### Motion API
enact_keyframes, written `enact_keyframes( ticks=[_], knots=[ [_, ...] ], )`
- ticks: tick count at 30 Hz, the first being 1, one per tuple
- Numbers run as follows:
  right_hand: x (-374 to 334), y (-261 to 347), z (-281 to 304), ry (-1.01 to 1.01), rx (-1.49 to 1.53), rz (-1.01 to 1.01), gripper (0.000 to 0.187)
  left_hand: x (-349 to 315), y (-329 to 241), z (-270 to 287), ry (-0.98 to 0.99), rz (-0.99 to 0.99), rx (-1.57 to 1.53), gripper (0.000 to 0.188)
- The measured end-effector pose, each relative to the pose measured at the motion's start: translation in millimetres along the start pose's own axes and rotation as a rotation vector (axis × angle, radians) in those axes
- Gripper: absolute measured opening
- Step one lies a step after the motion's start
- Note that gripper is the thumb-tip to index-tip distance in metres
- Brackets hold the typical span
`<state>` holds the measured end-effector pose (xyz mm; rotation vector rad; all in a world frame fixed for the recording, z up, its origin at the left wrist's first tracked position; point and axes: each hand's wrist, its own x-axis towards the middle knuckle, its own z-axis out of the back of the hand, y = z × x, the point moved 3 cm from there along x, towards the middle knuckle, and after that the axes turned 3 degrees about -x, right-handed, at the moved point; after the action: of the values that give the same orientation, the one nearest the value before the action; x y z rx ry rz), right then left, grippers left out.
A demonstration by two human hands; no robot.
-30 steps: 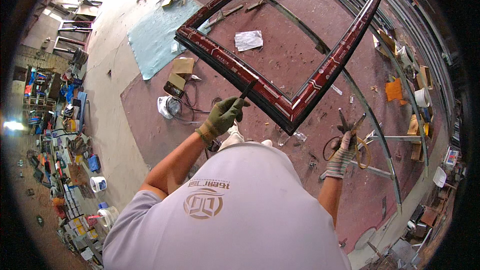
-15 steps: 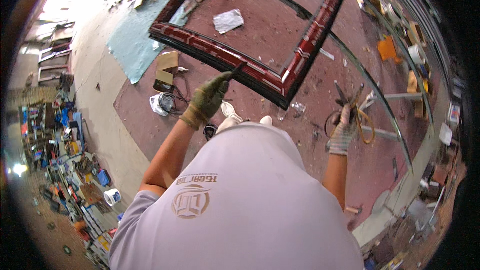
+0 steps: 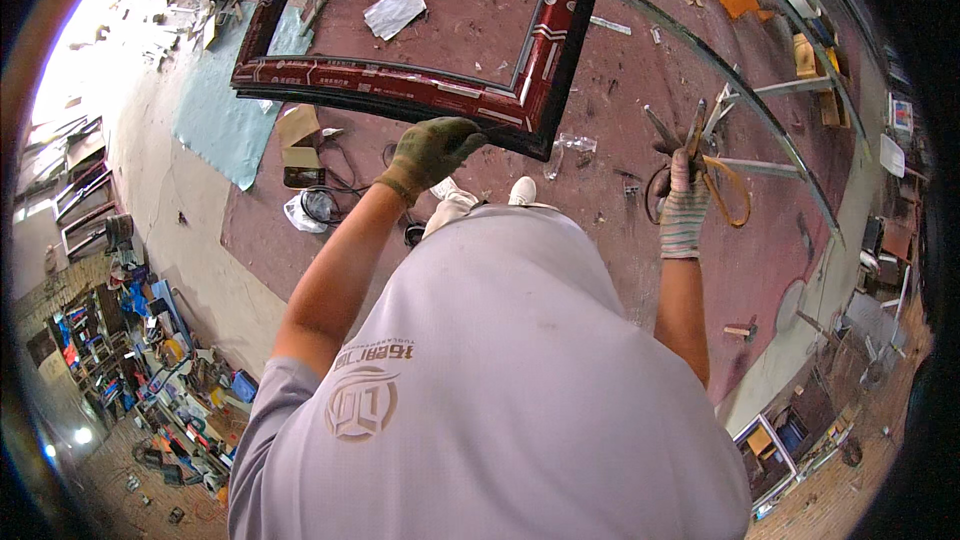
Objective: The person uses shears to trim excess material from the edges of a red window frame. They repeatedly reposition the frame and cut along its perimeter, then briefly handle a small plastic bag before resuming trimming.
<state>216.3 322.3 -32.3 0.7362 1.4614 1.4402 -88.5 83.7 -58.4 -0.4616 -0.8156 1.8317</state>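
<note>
Left grip (image 3: 432, 155), green glove: fingers curled in at the lower rail of the dark red frame (image 3: 400, 78), short of its near right corner. Touching the black edge, it seems. Whether the fingertips pinch anything, cannot tell; glove hides it.

Right grip (image 3: 685, 205), striped glove: closed around a pair of scissors (image 3: 697, 125), well apart from the frame, right of its near corner. Blades parted, pointing up; nothing between them that I can make out. Yellowish handle loops hang around the hand.

Change: a second ago the left grip sat clear below the frame, a dark slim piece sticking out from it to the rail. Now the hand has closed up on the edge and that piece no longer shows plainly. Scissors as before, blades parted. Reading: the left side is working right at the rail, while the scissors wait, ready but out of reach of it.

Frame stands over the reddish floor (image 3: 600, 270), far end cut off by the view. Through its opening, white paper (image 3: 395, 12). Just below its near corner, clear plastic scrap (image 3: 577, 143). Below its left part, cardboard box (image 3: 298, 128); left of that, pale blue sheet (image 3: 222, 135).
</note>
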Motion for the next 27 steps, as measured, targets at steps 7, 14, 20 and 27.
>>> enact_keyframes(
  ticks=[7,14,20,27],
  knots=[
    [-8.2,-0.7,8.0,-0.041,-0.187,-0.004,0.037,27.8,3.3,-27.3,0.167,-0.062,0.227,0.033],
    [-3.4,-14.0,15.4,0.001,-0.175,-0.036,0.039,38.8,-15.9,-30.4,0.156,0.168,0.514,0.045],
    [2.9,-15.8,21.5,0.003,-0.274,0.001,0.041,33.7,-10.1,-36.9,0.132,0.330,0.476,0.055],
    [4.1,1.3,22.2,0.086,-0.775,0.113,0.070,30.3,-8.8,-44.4,-0.207,0.209,0.435,0.055]
  ],
)
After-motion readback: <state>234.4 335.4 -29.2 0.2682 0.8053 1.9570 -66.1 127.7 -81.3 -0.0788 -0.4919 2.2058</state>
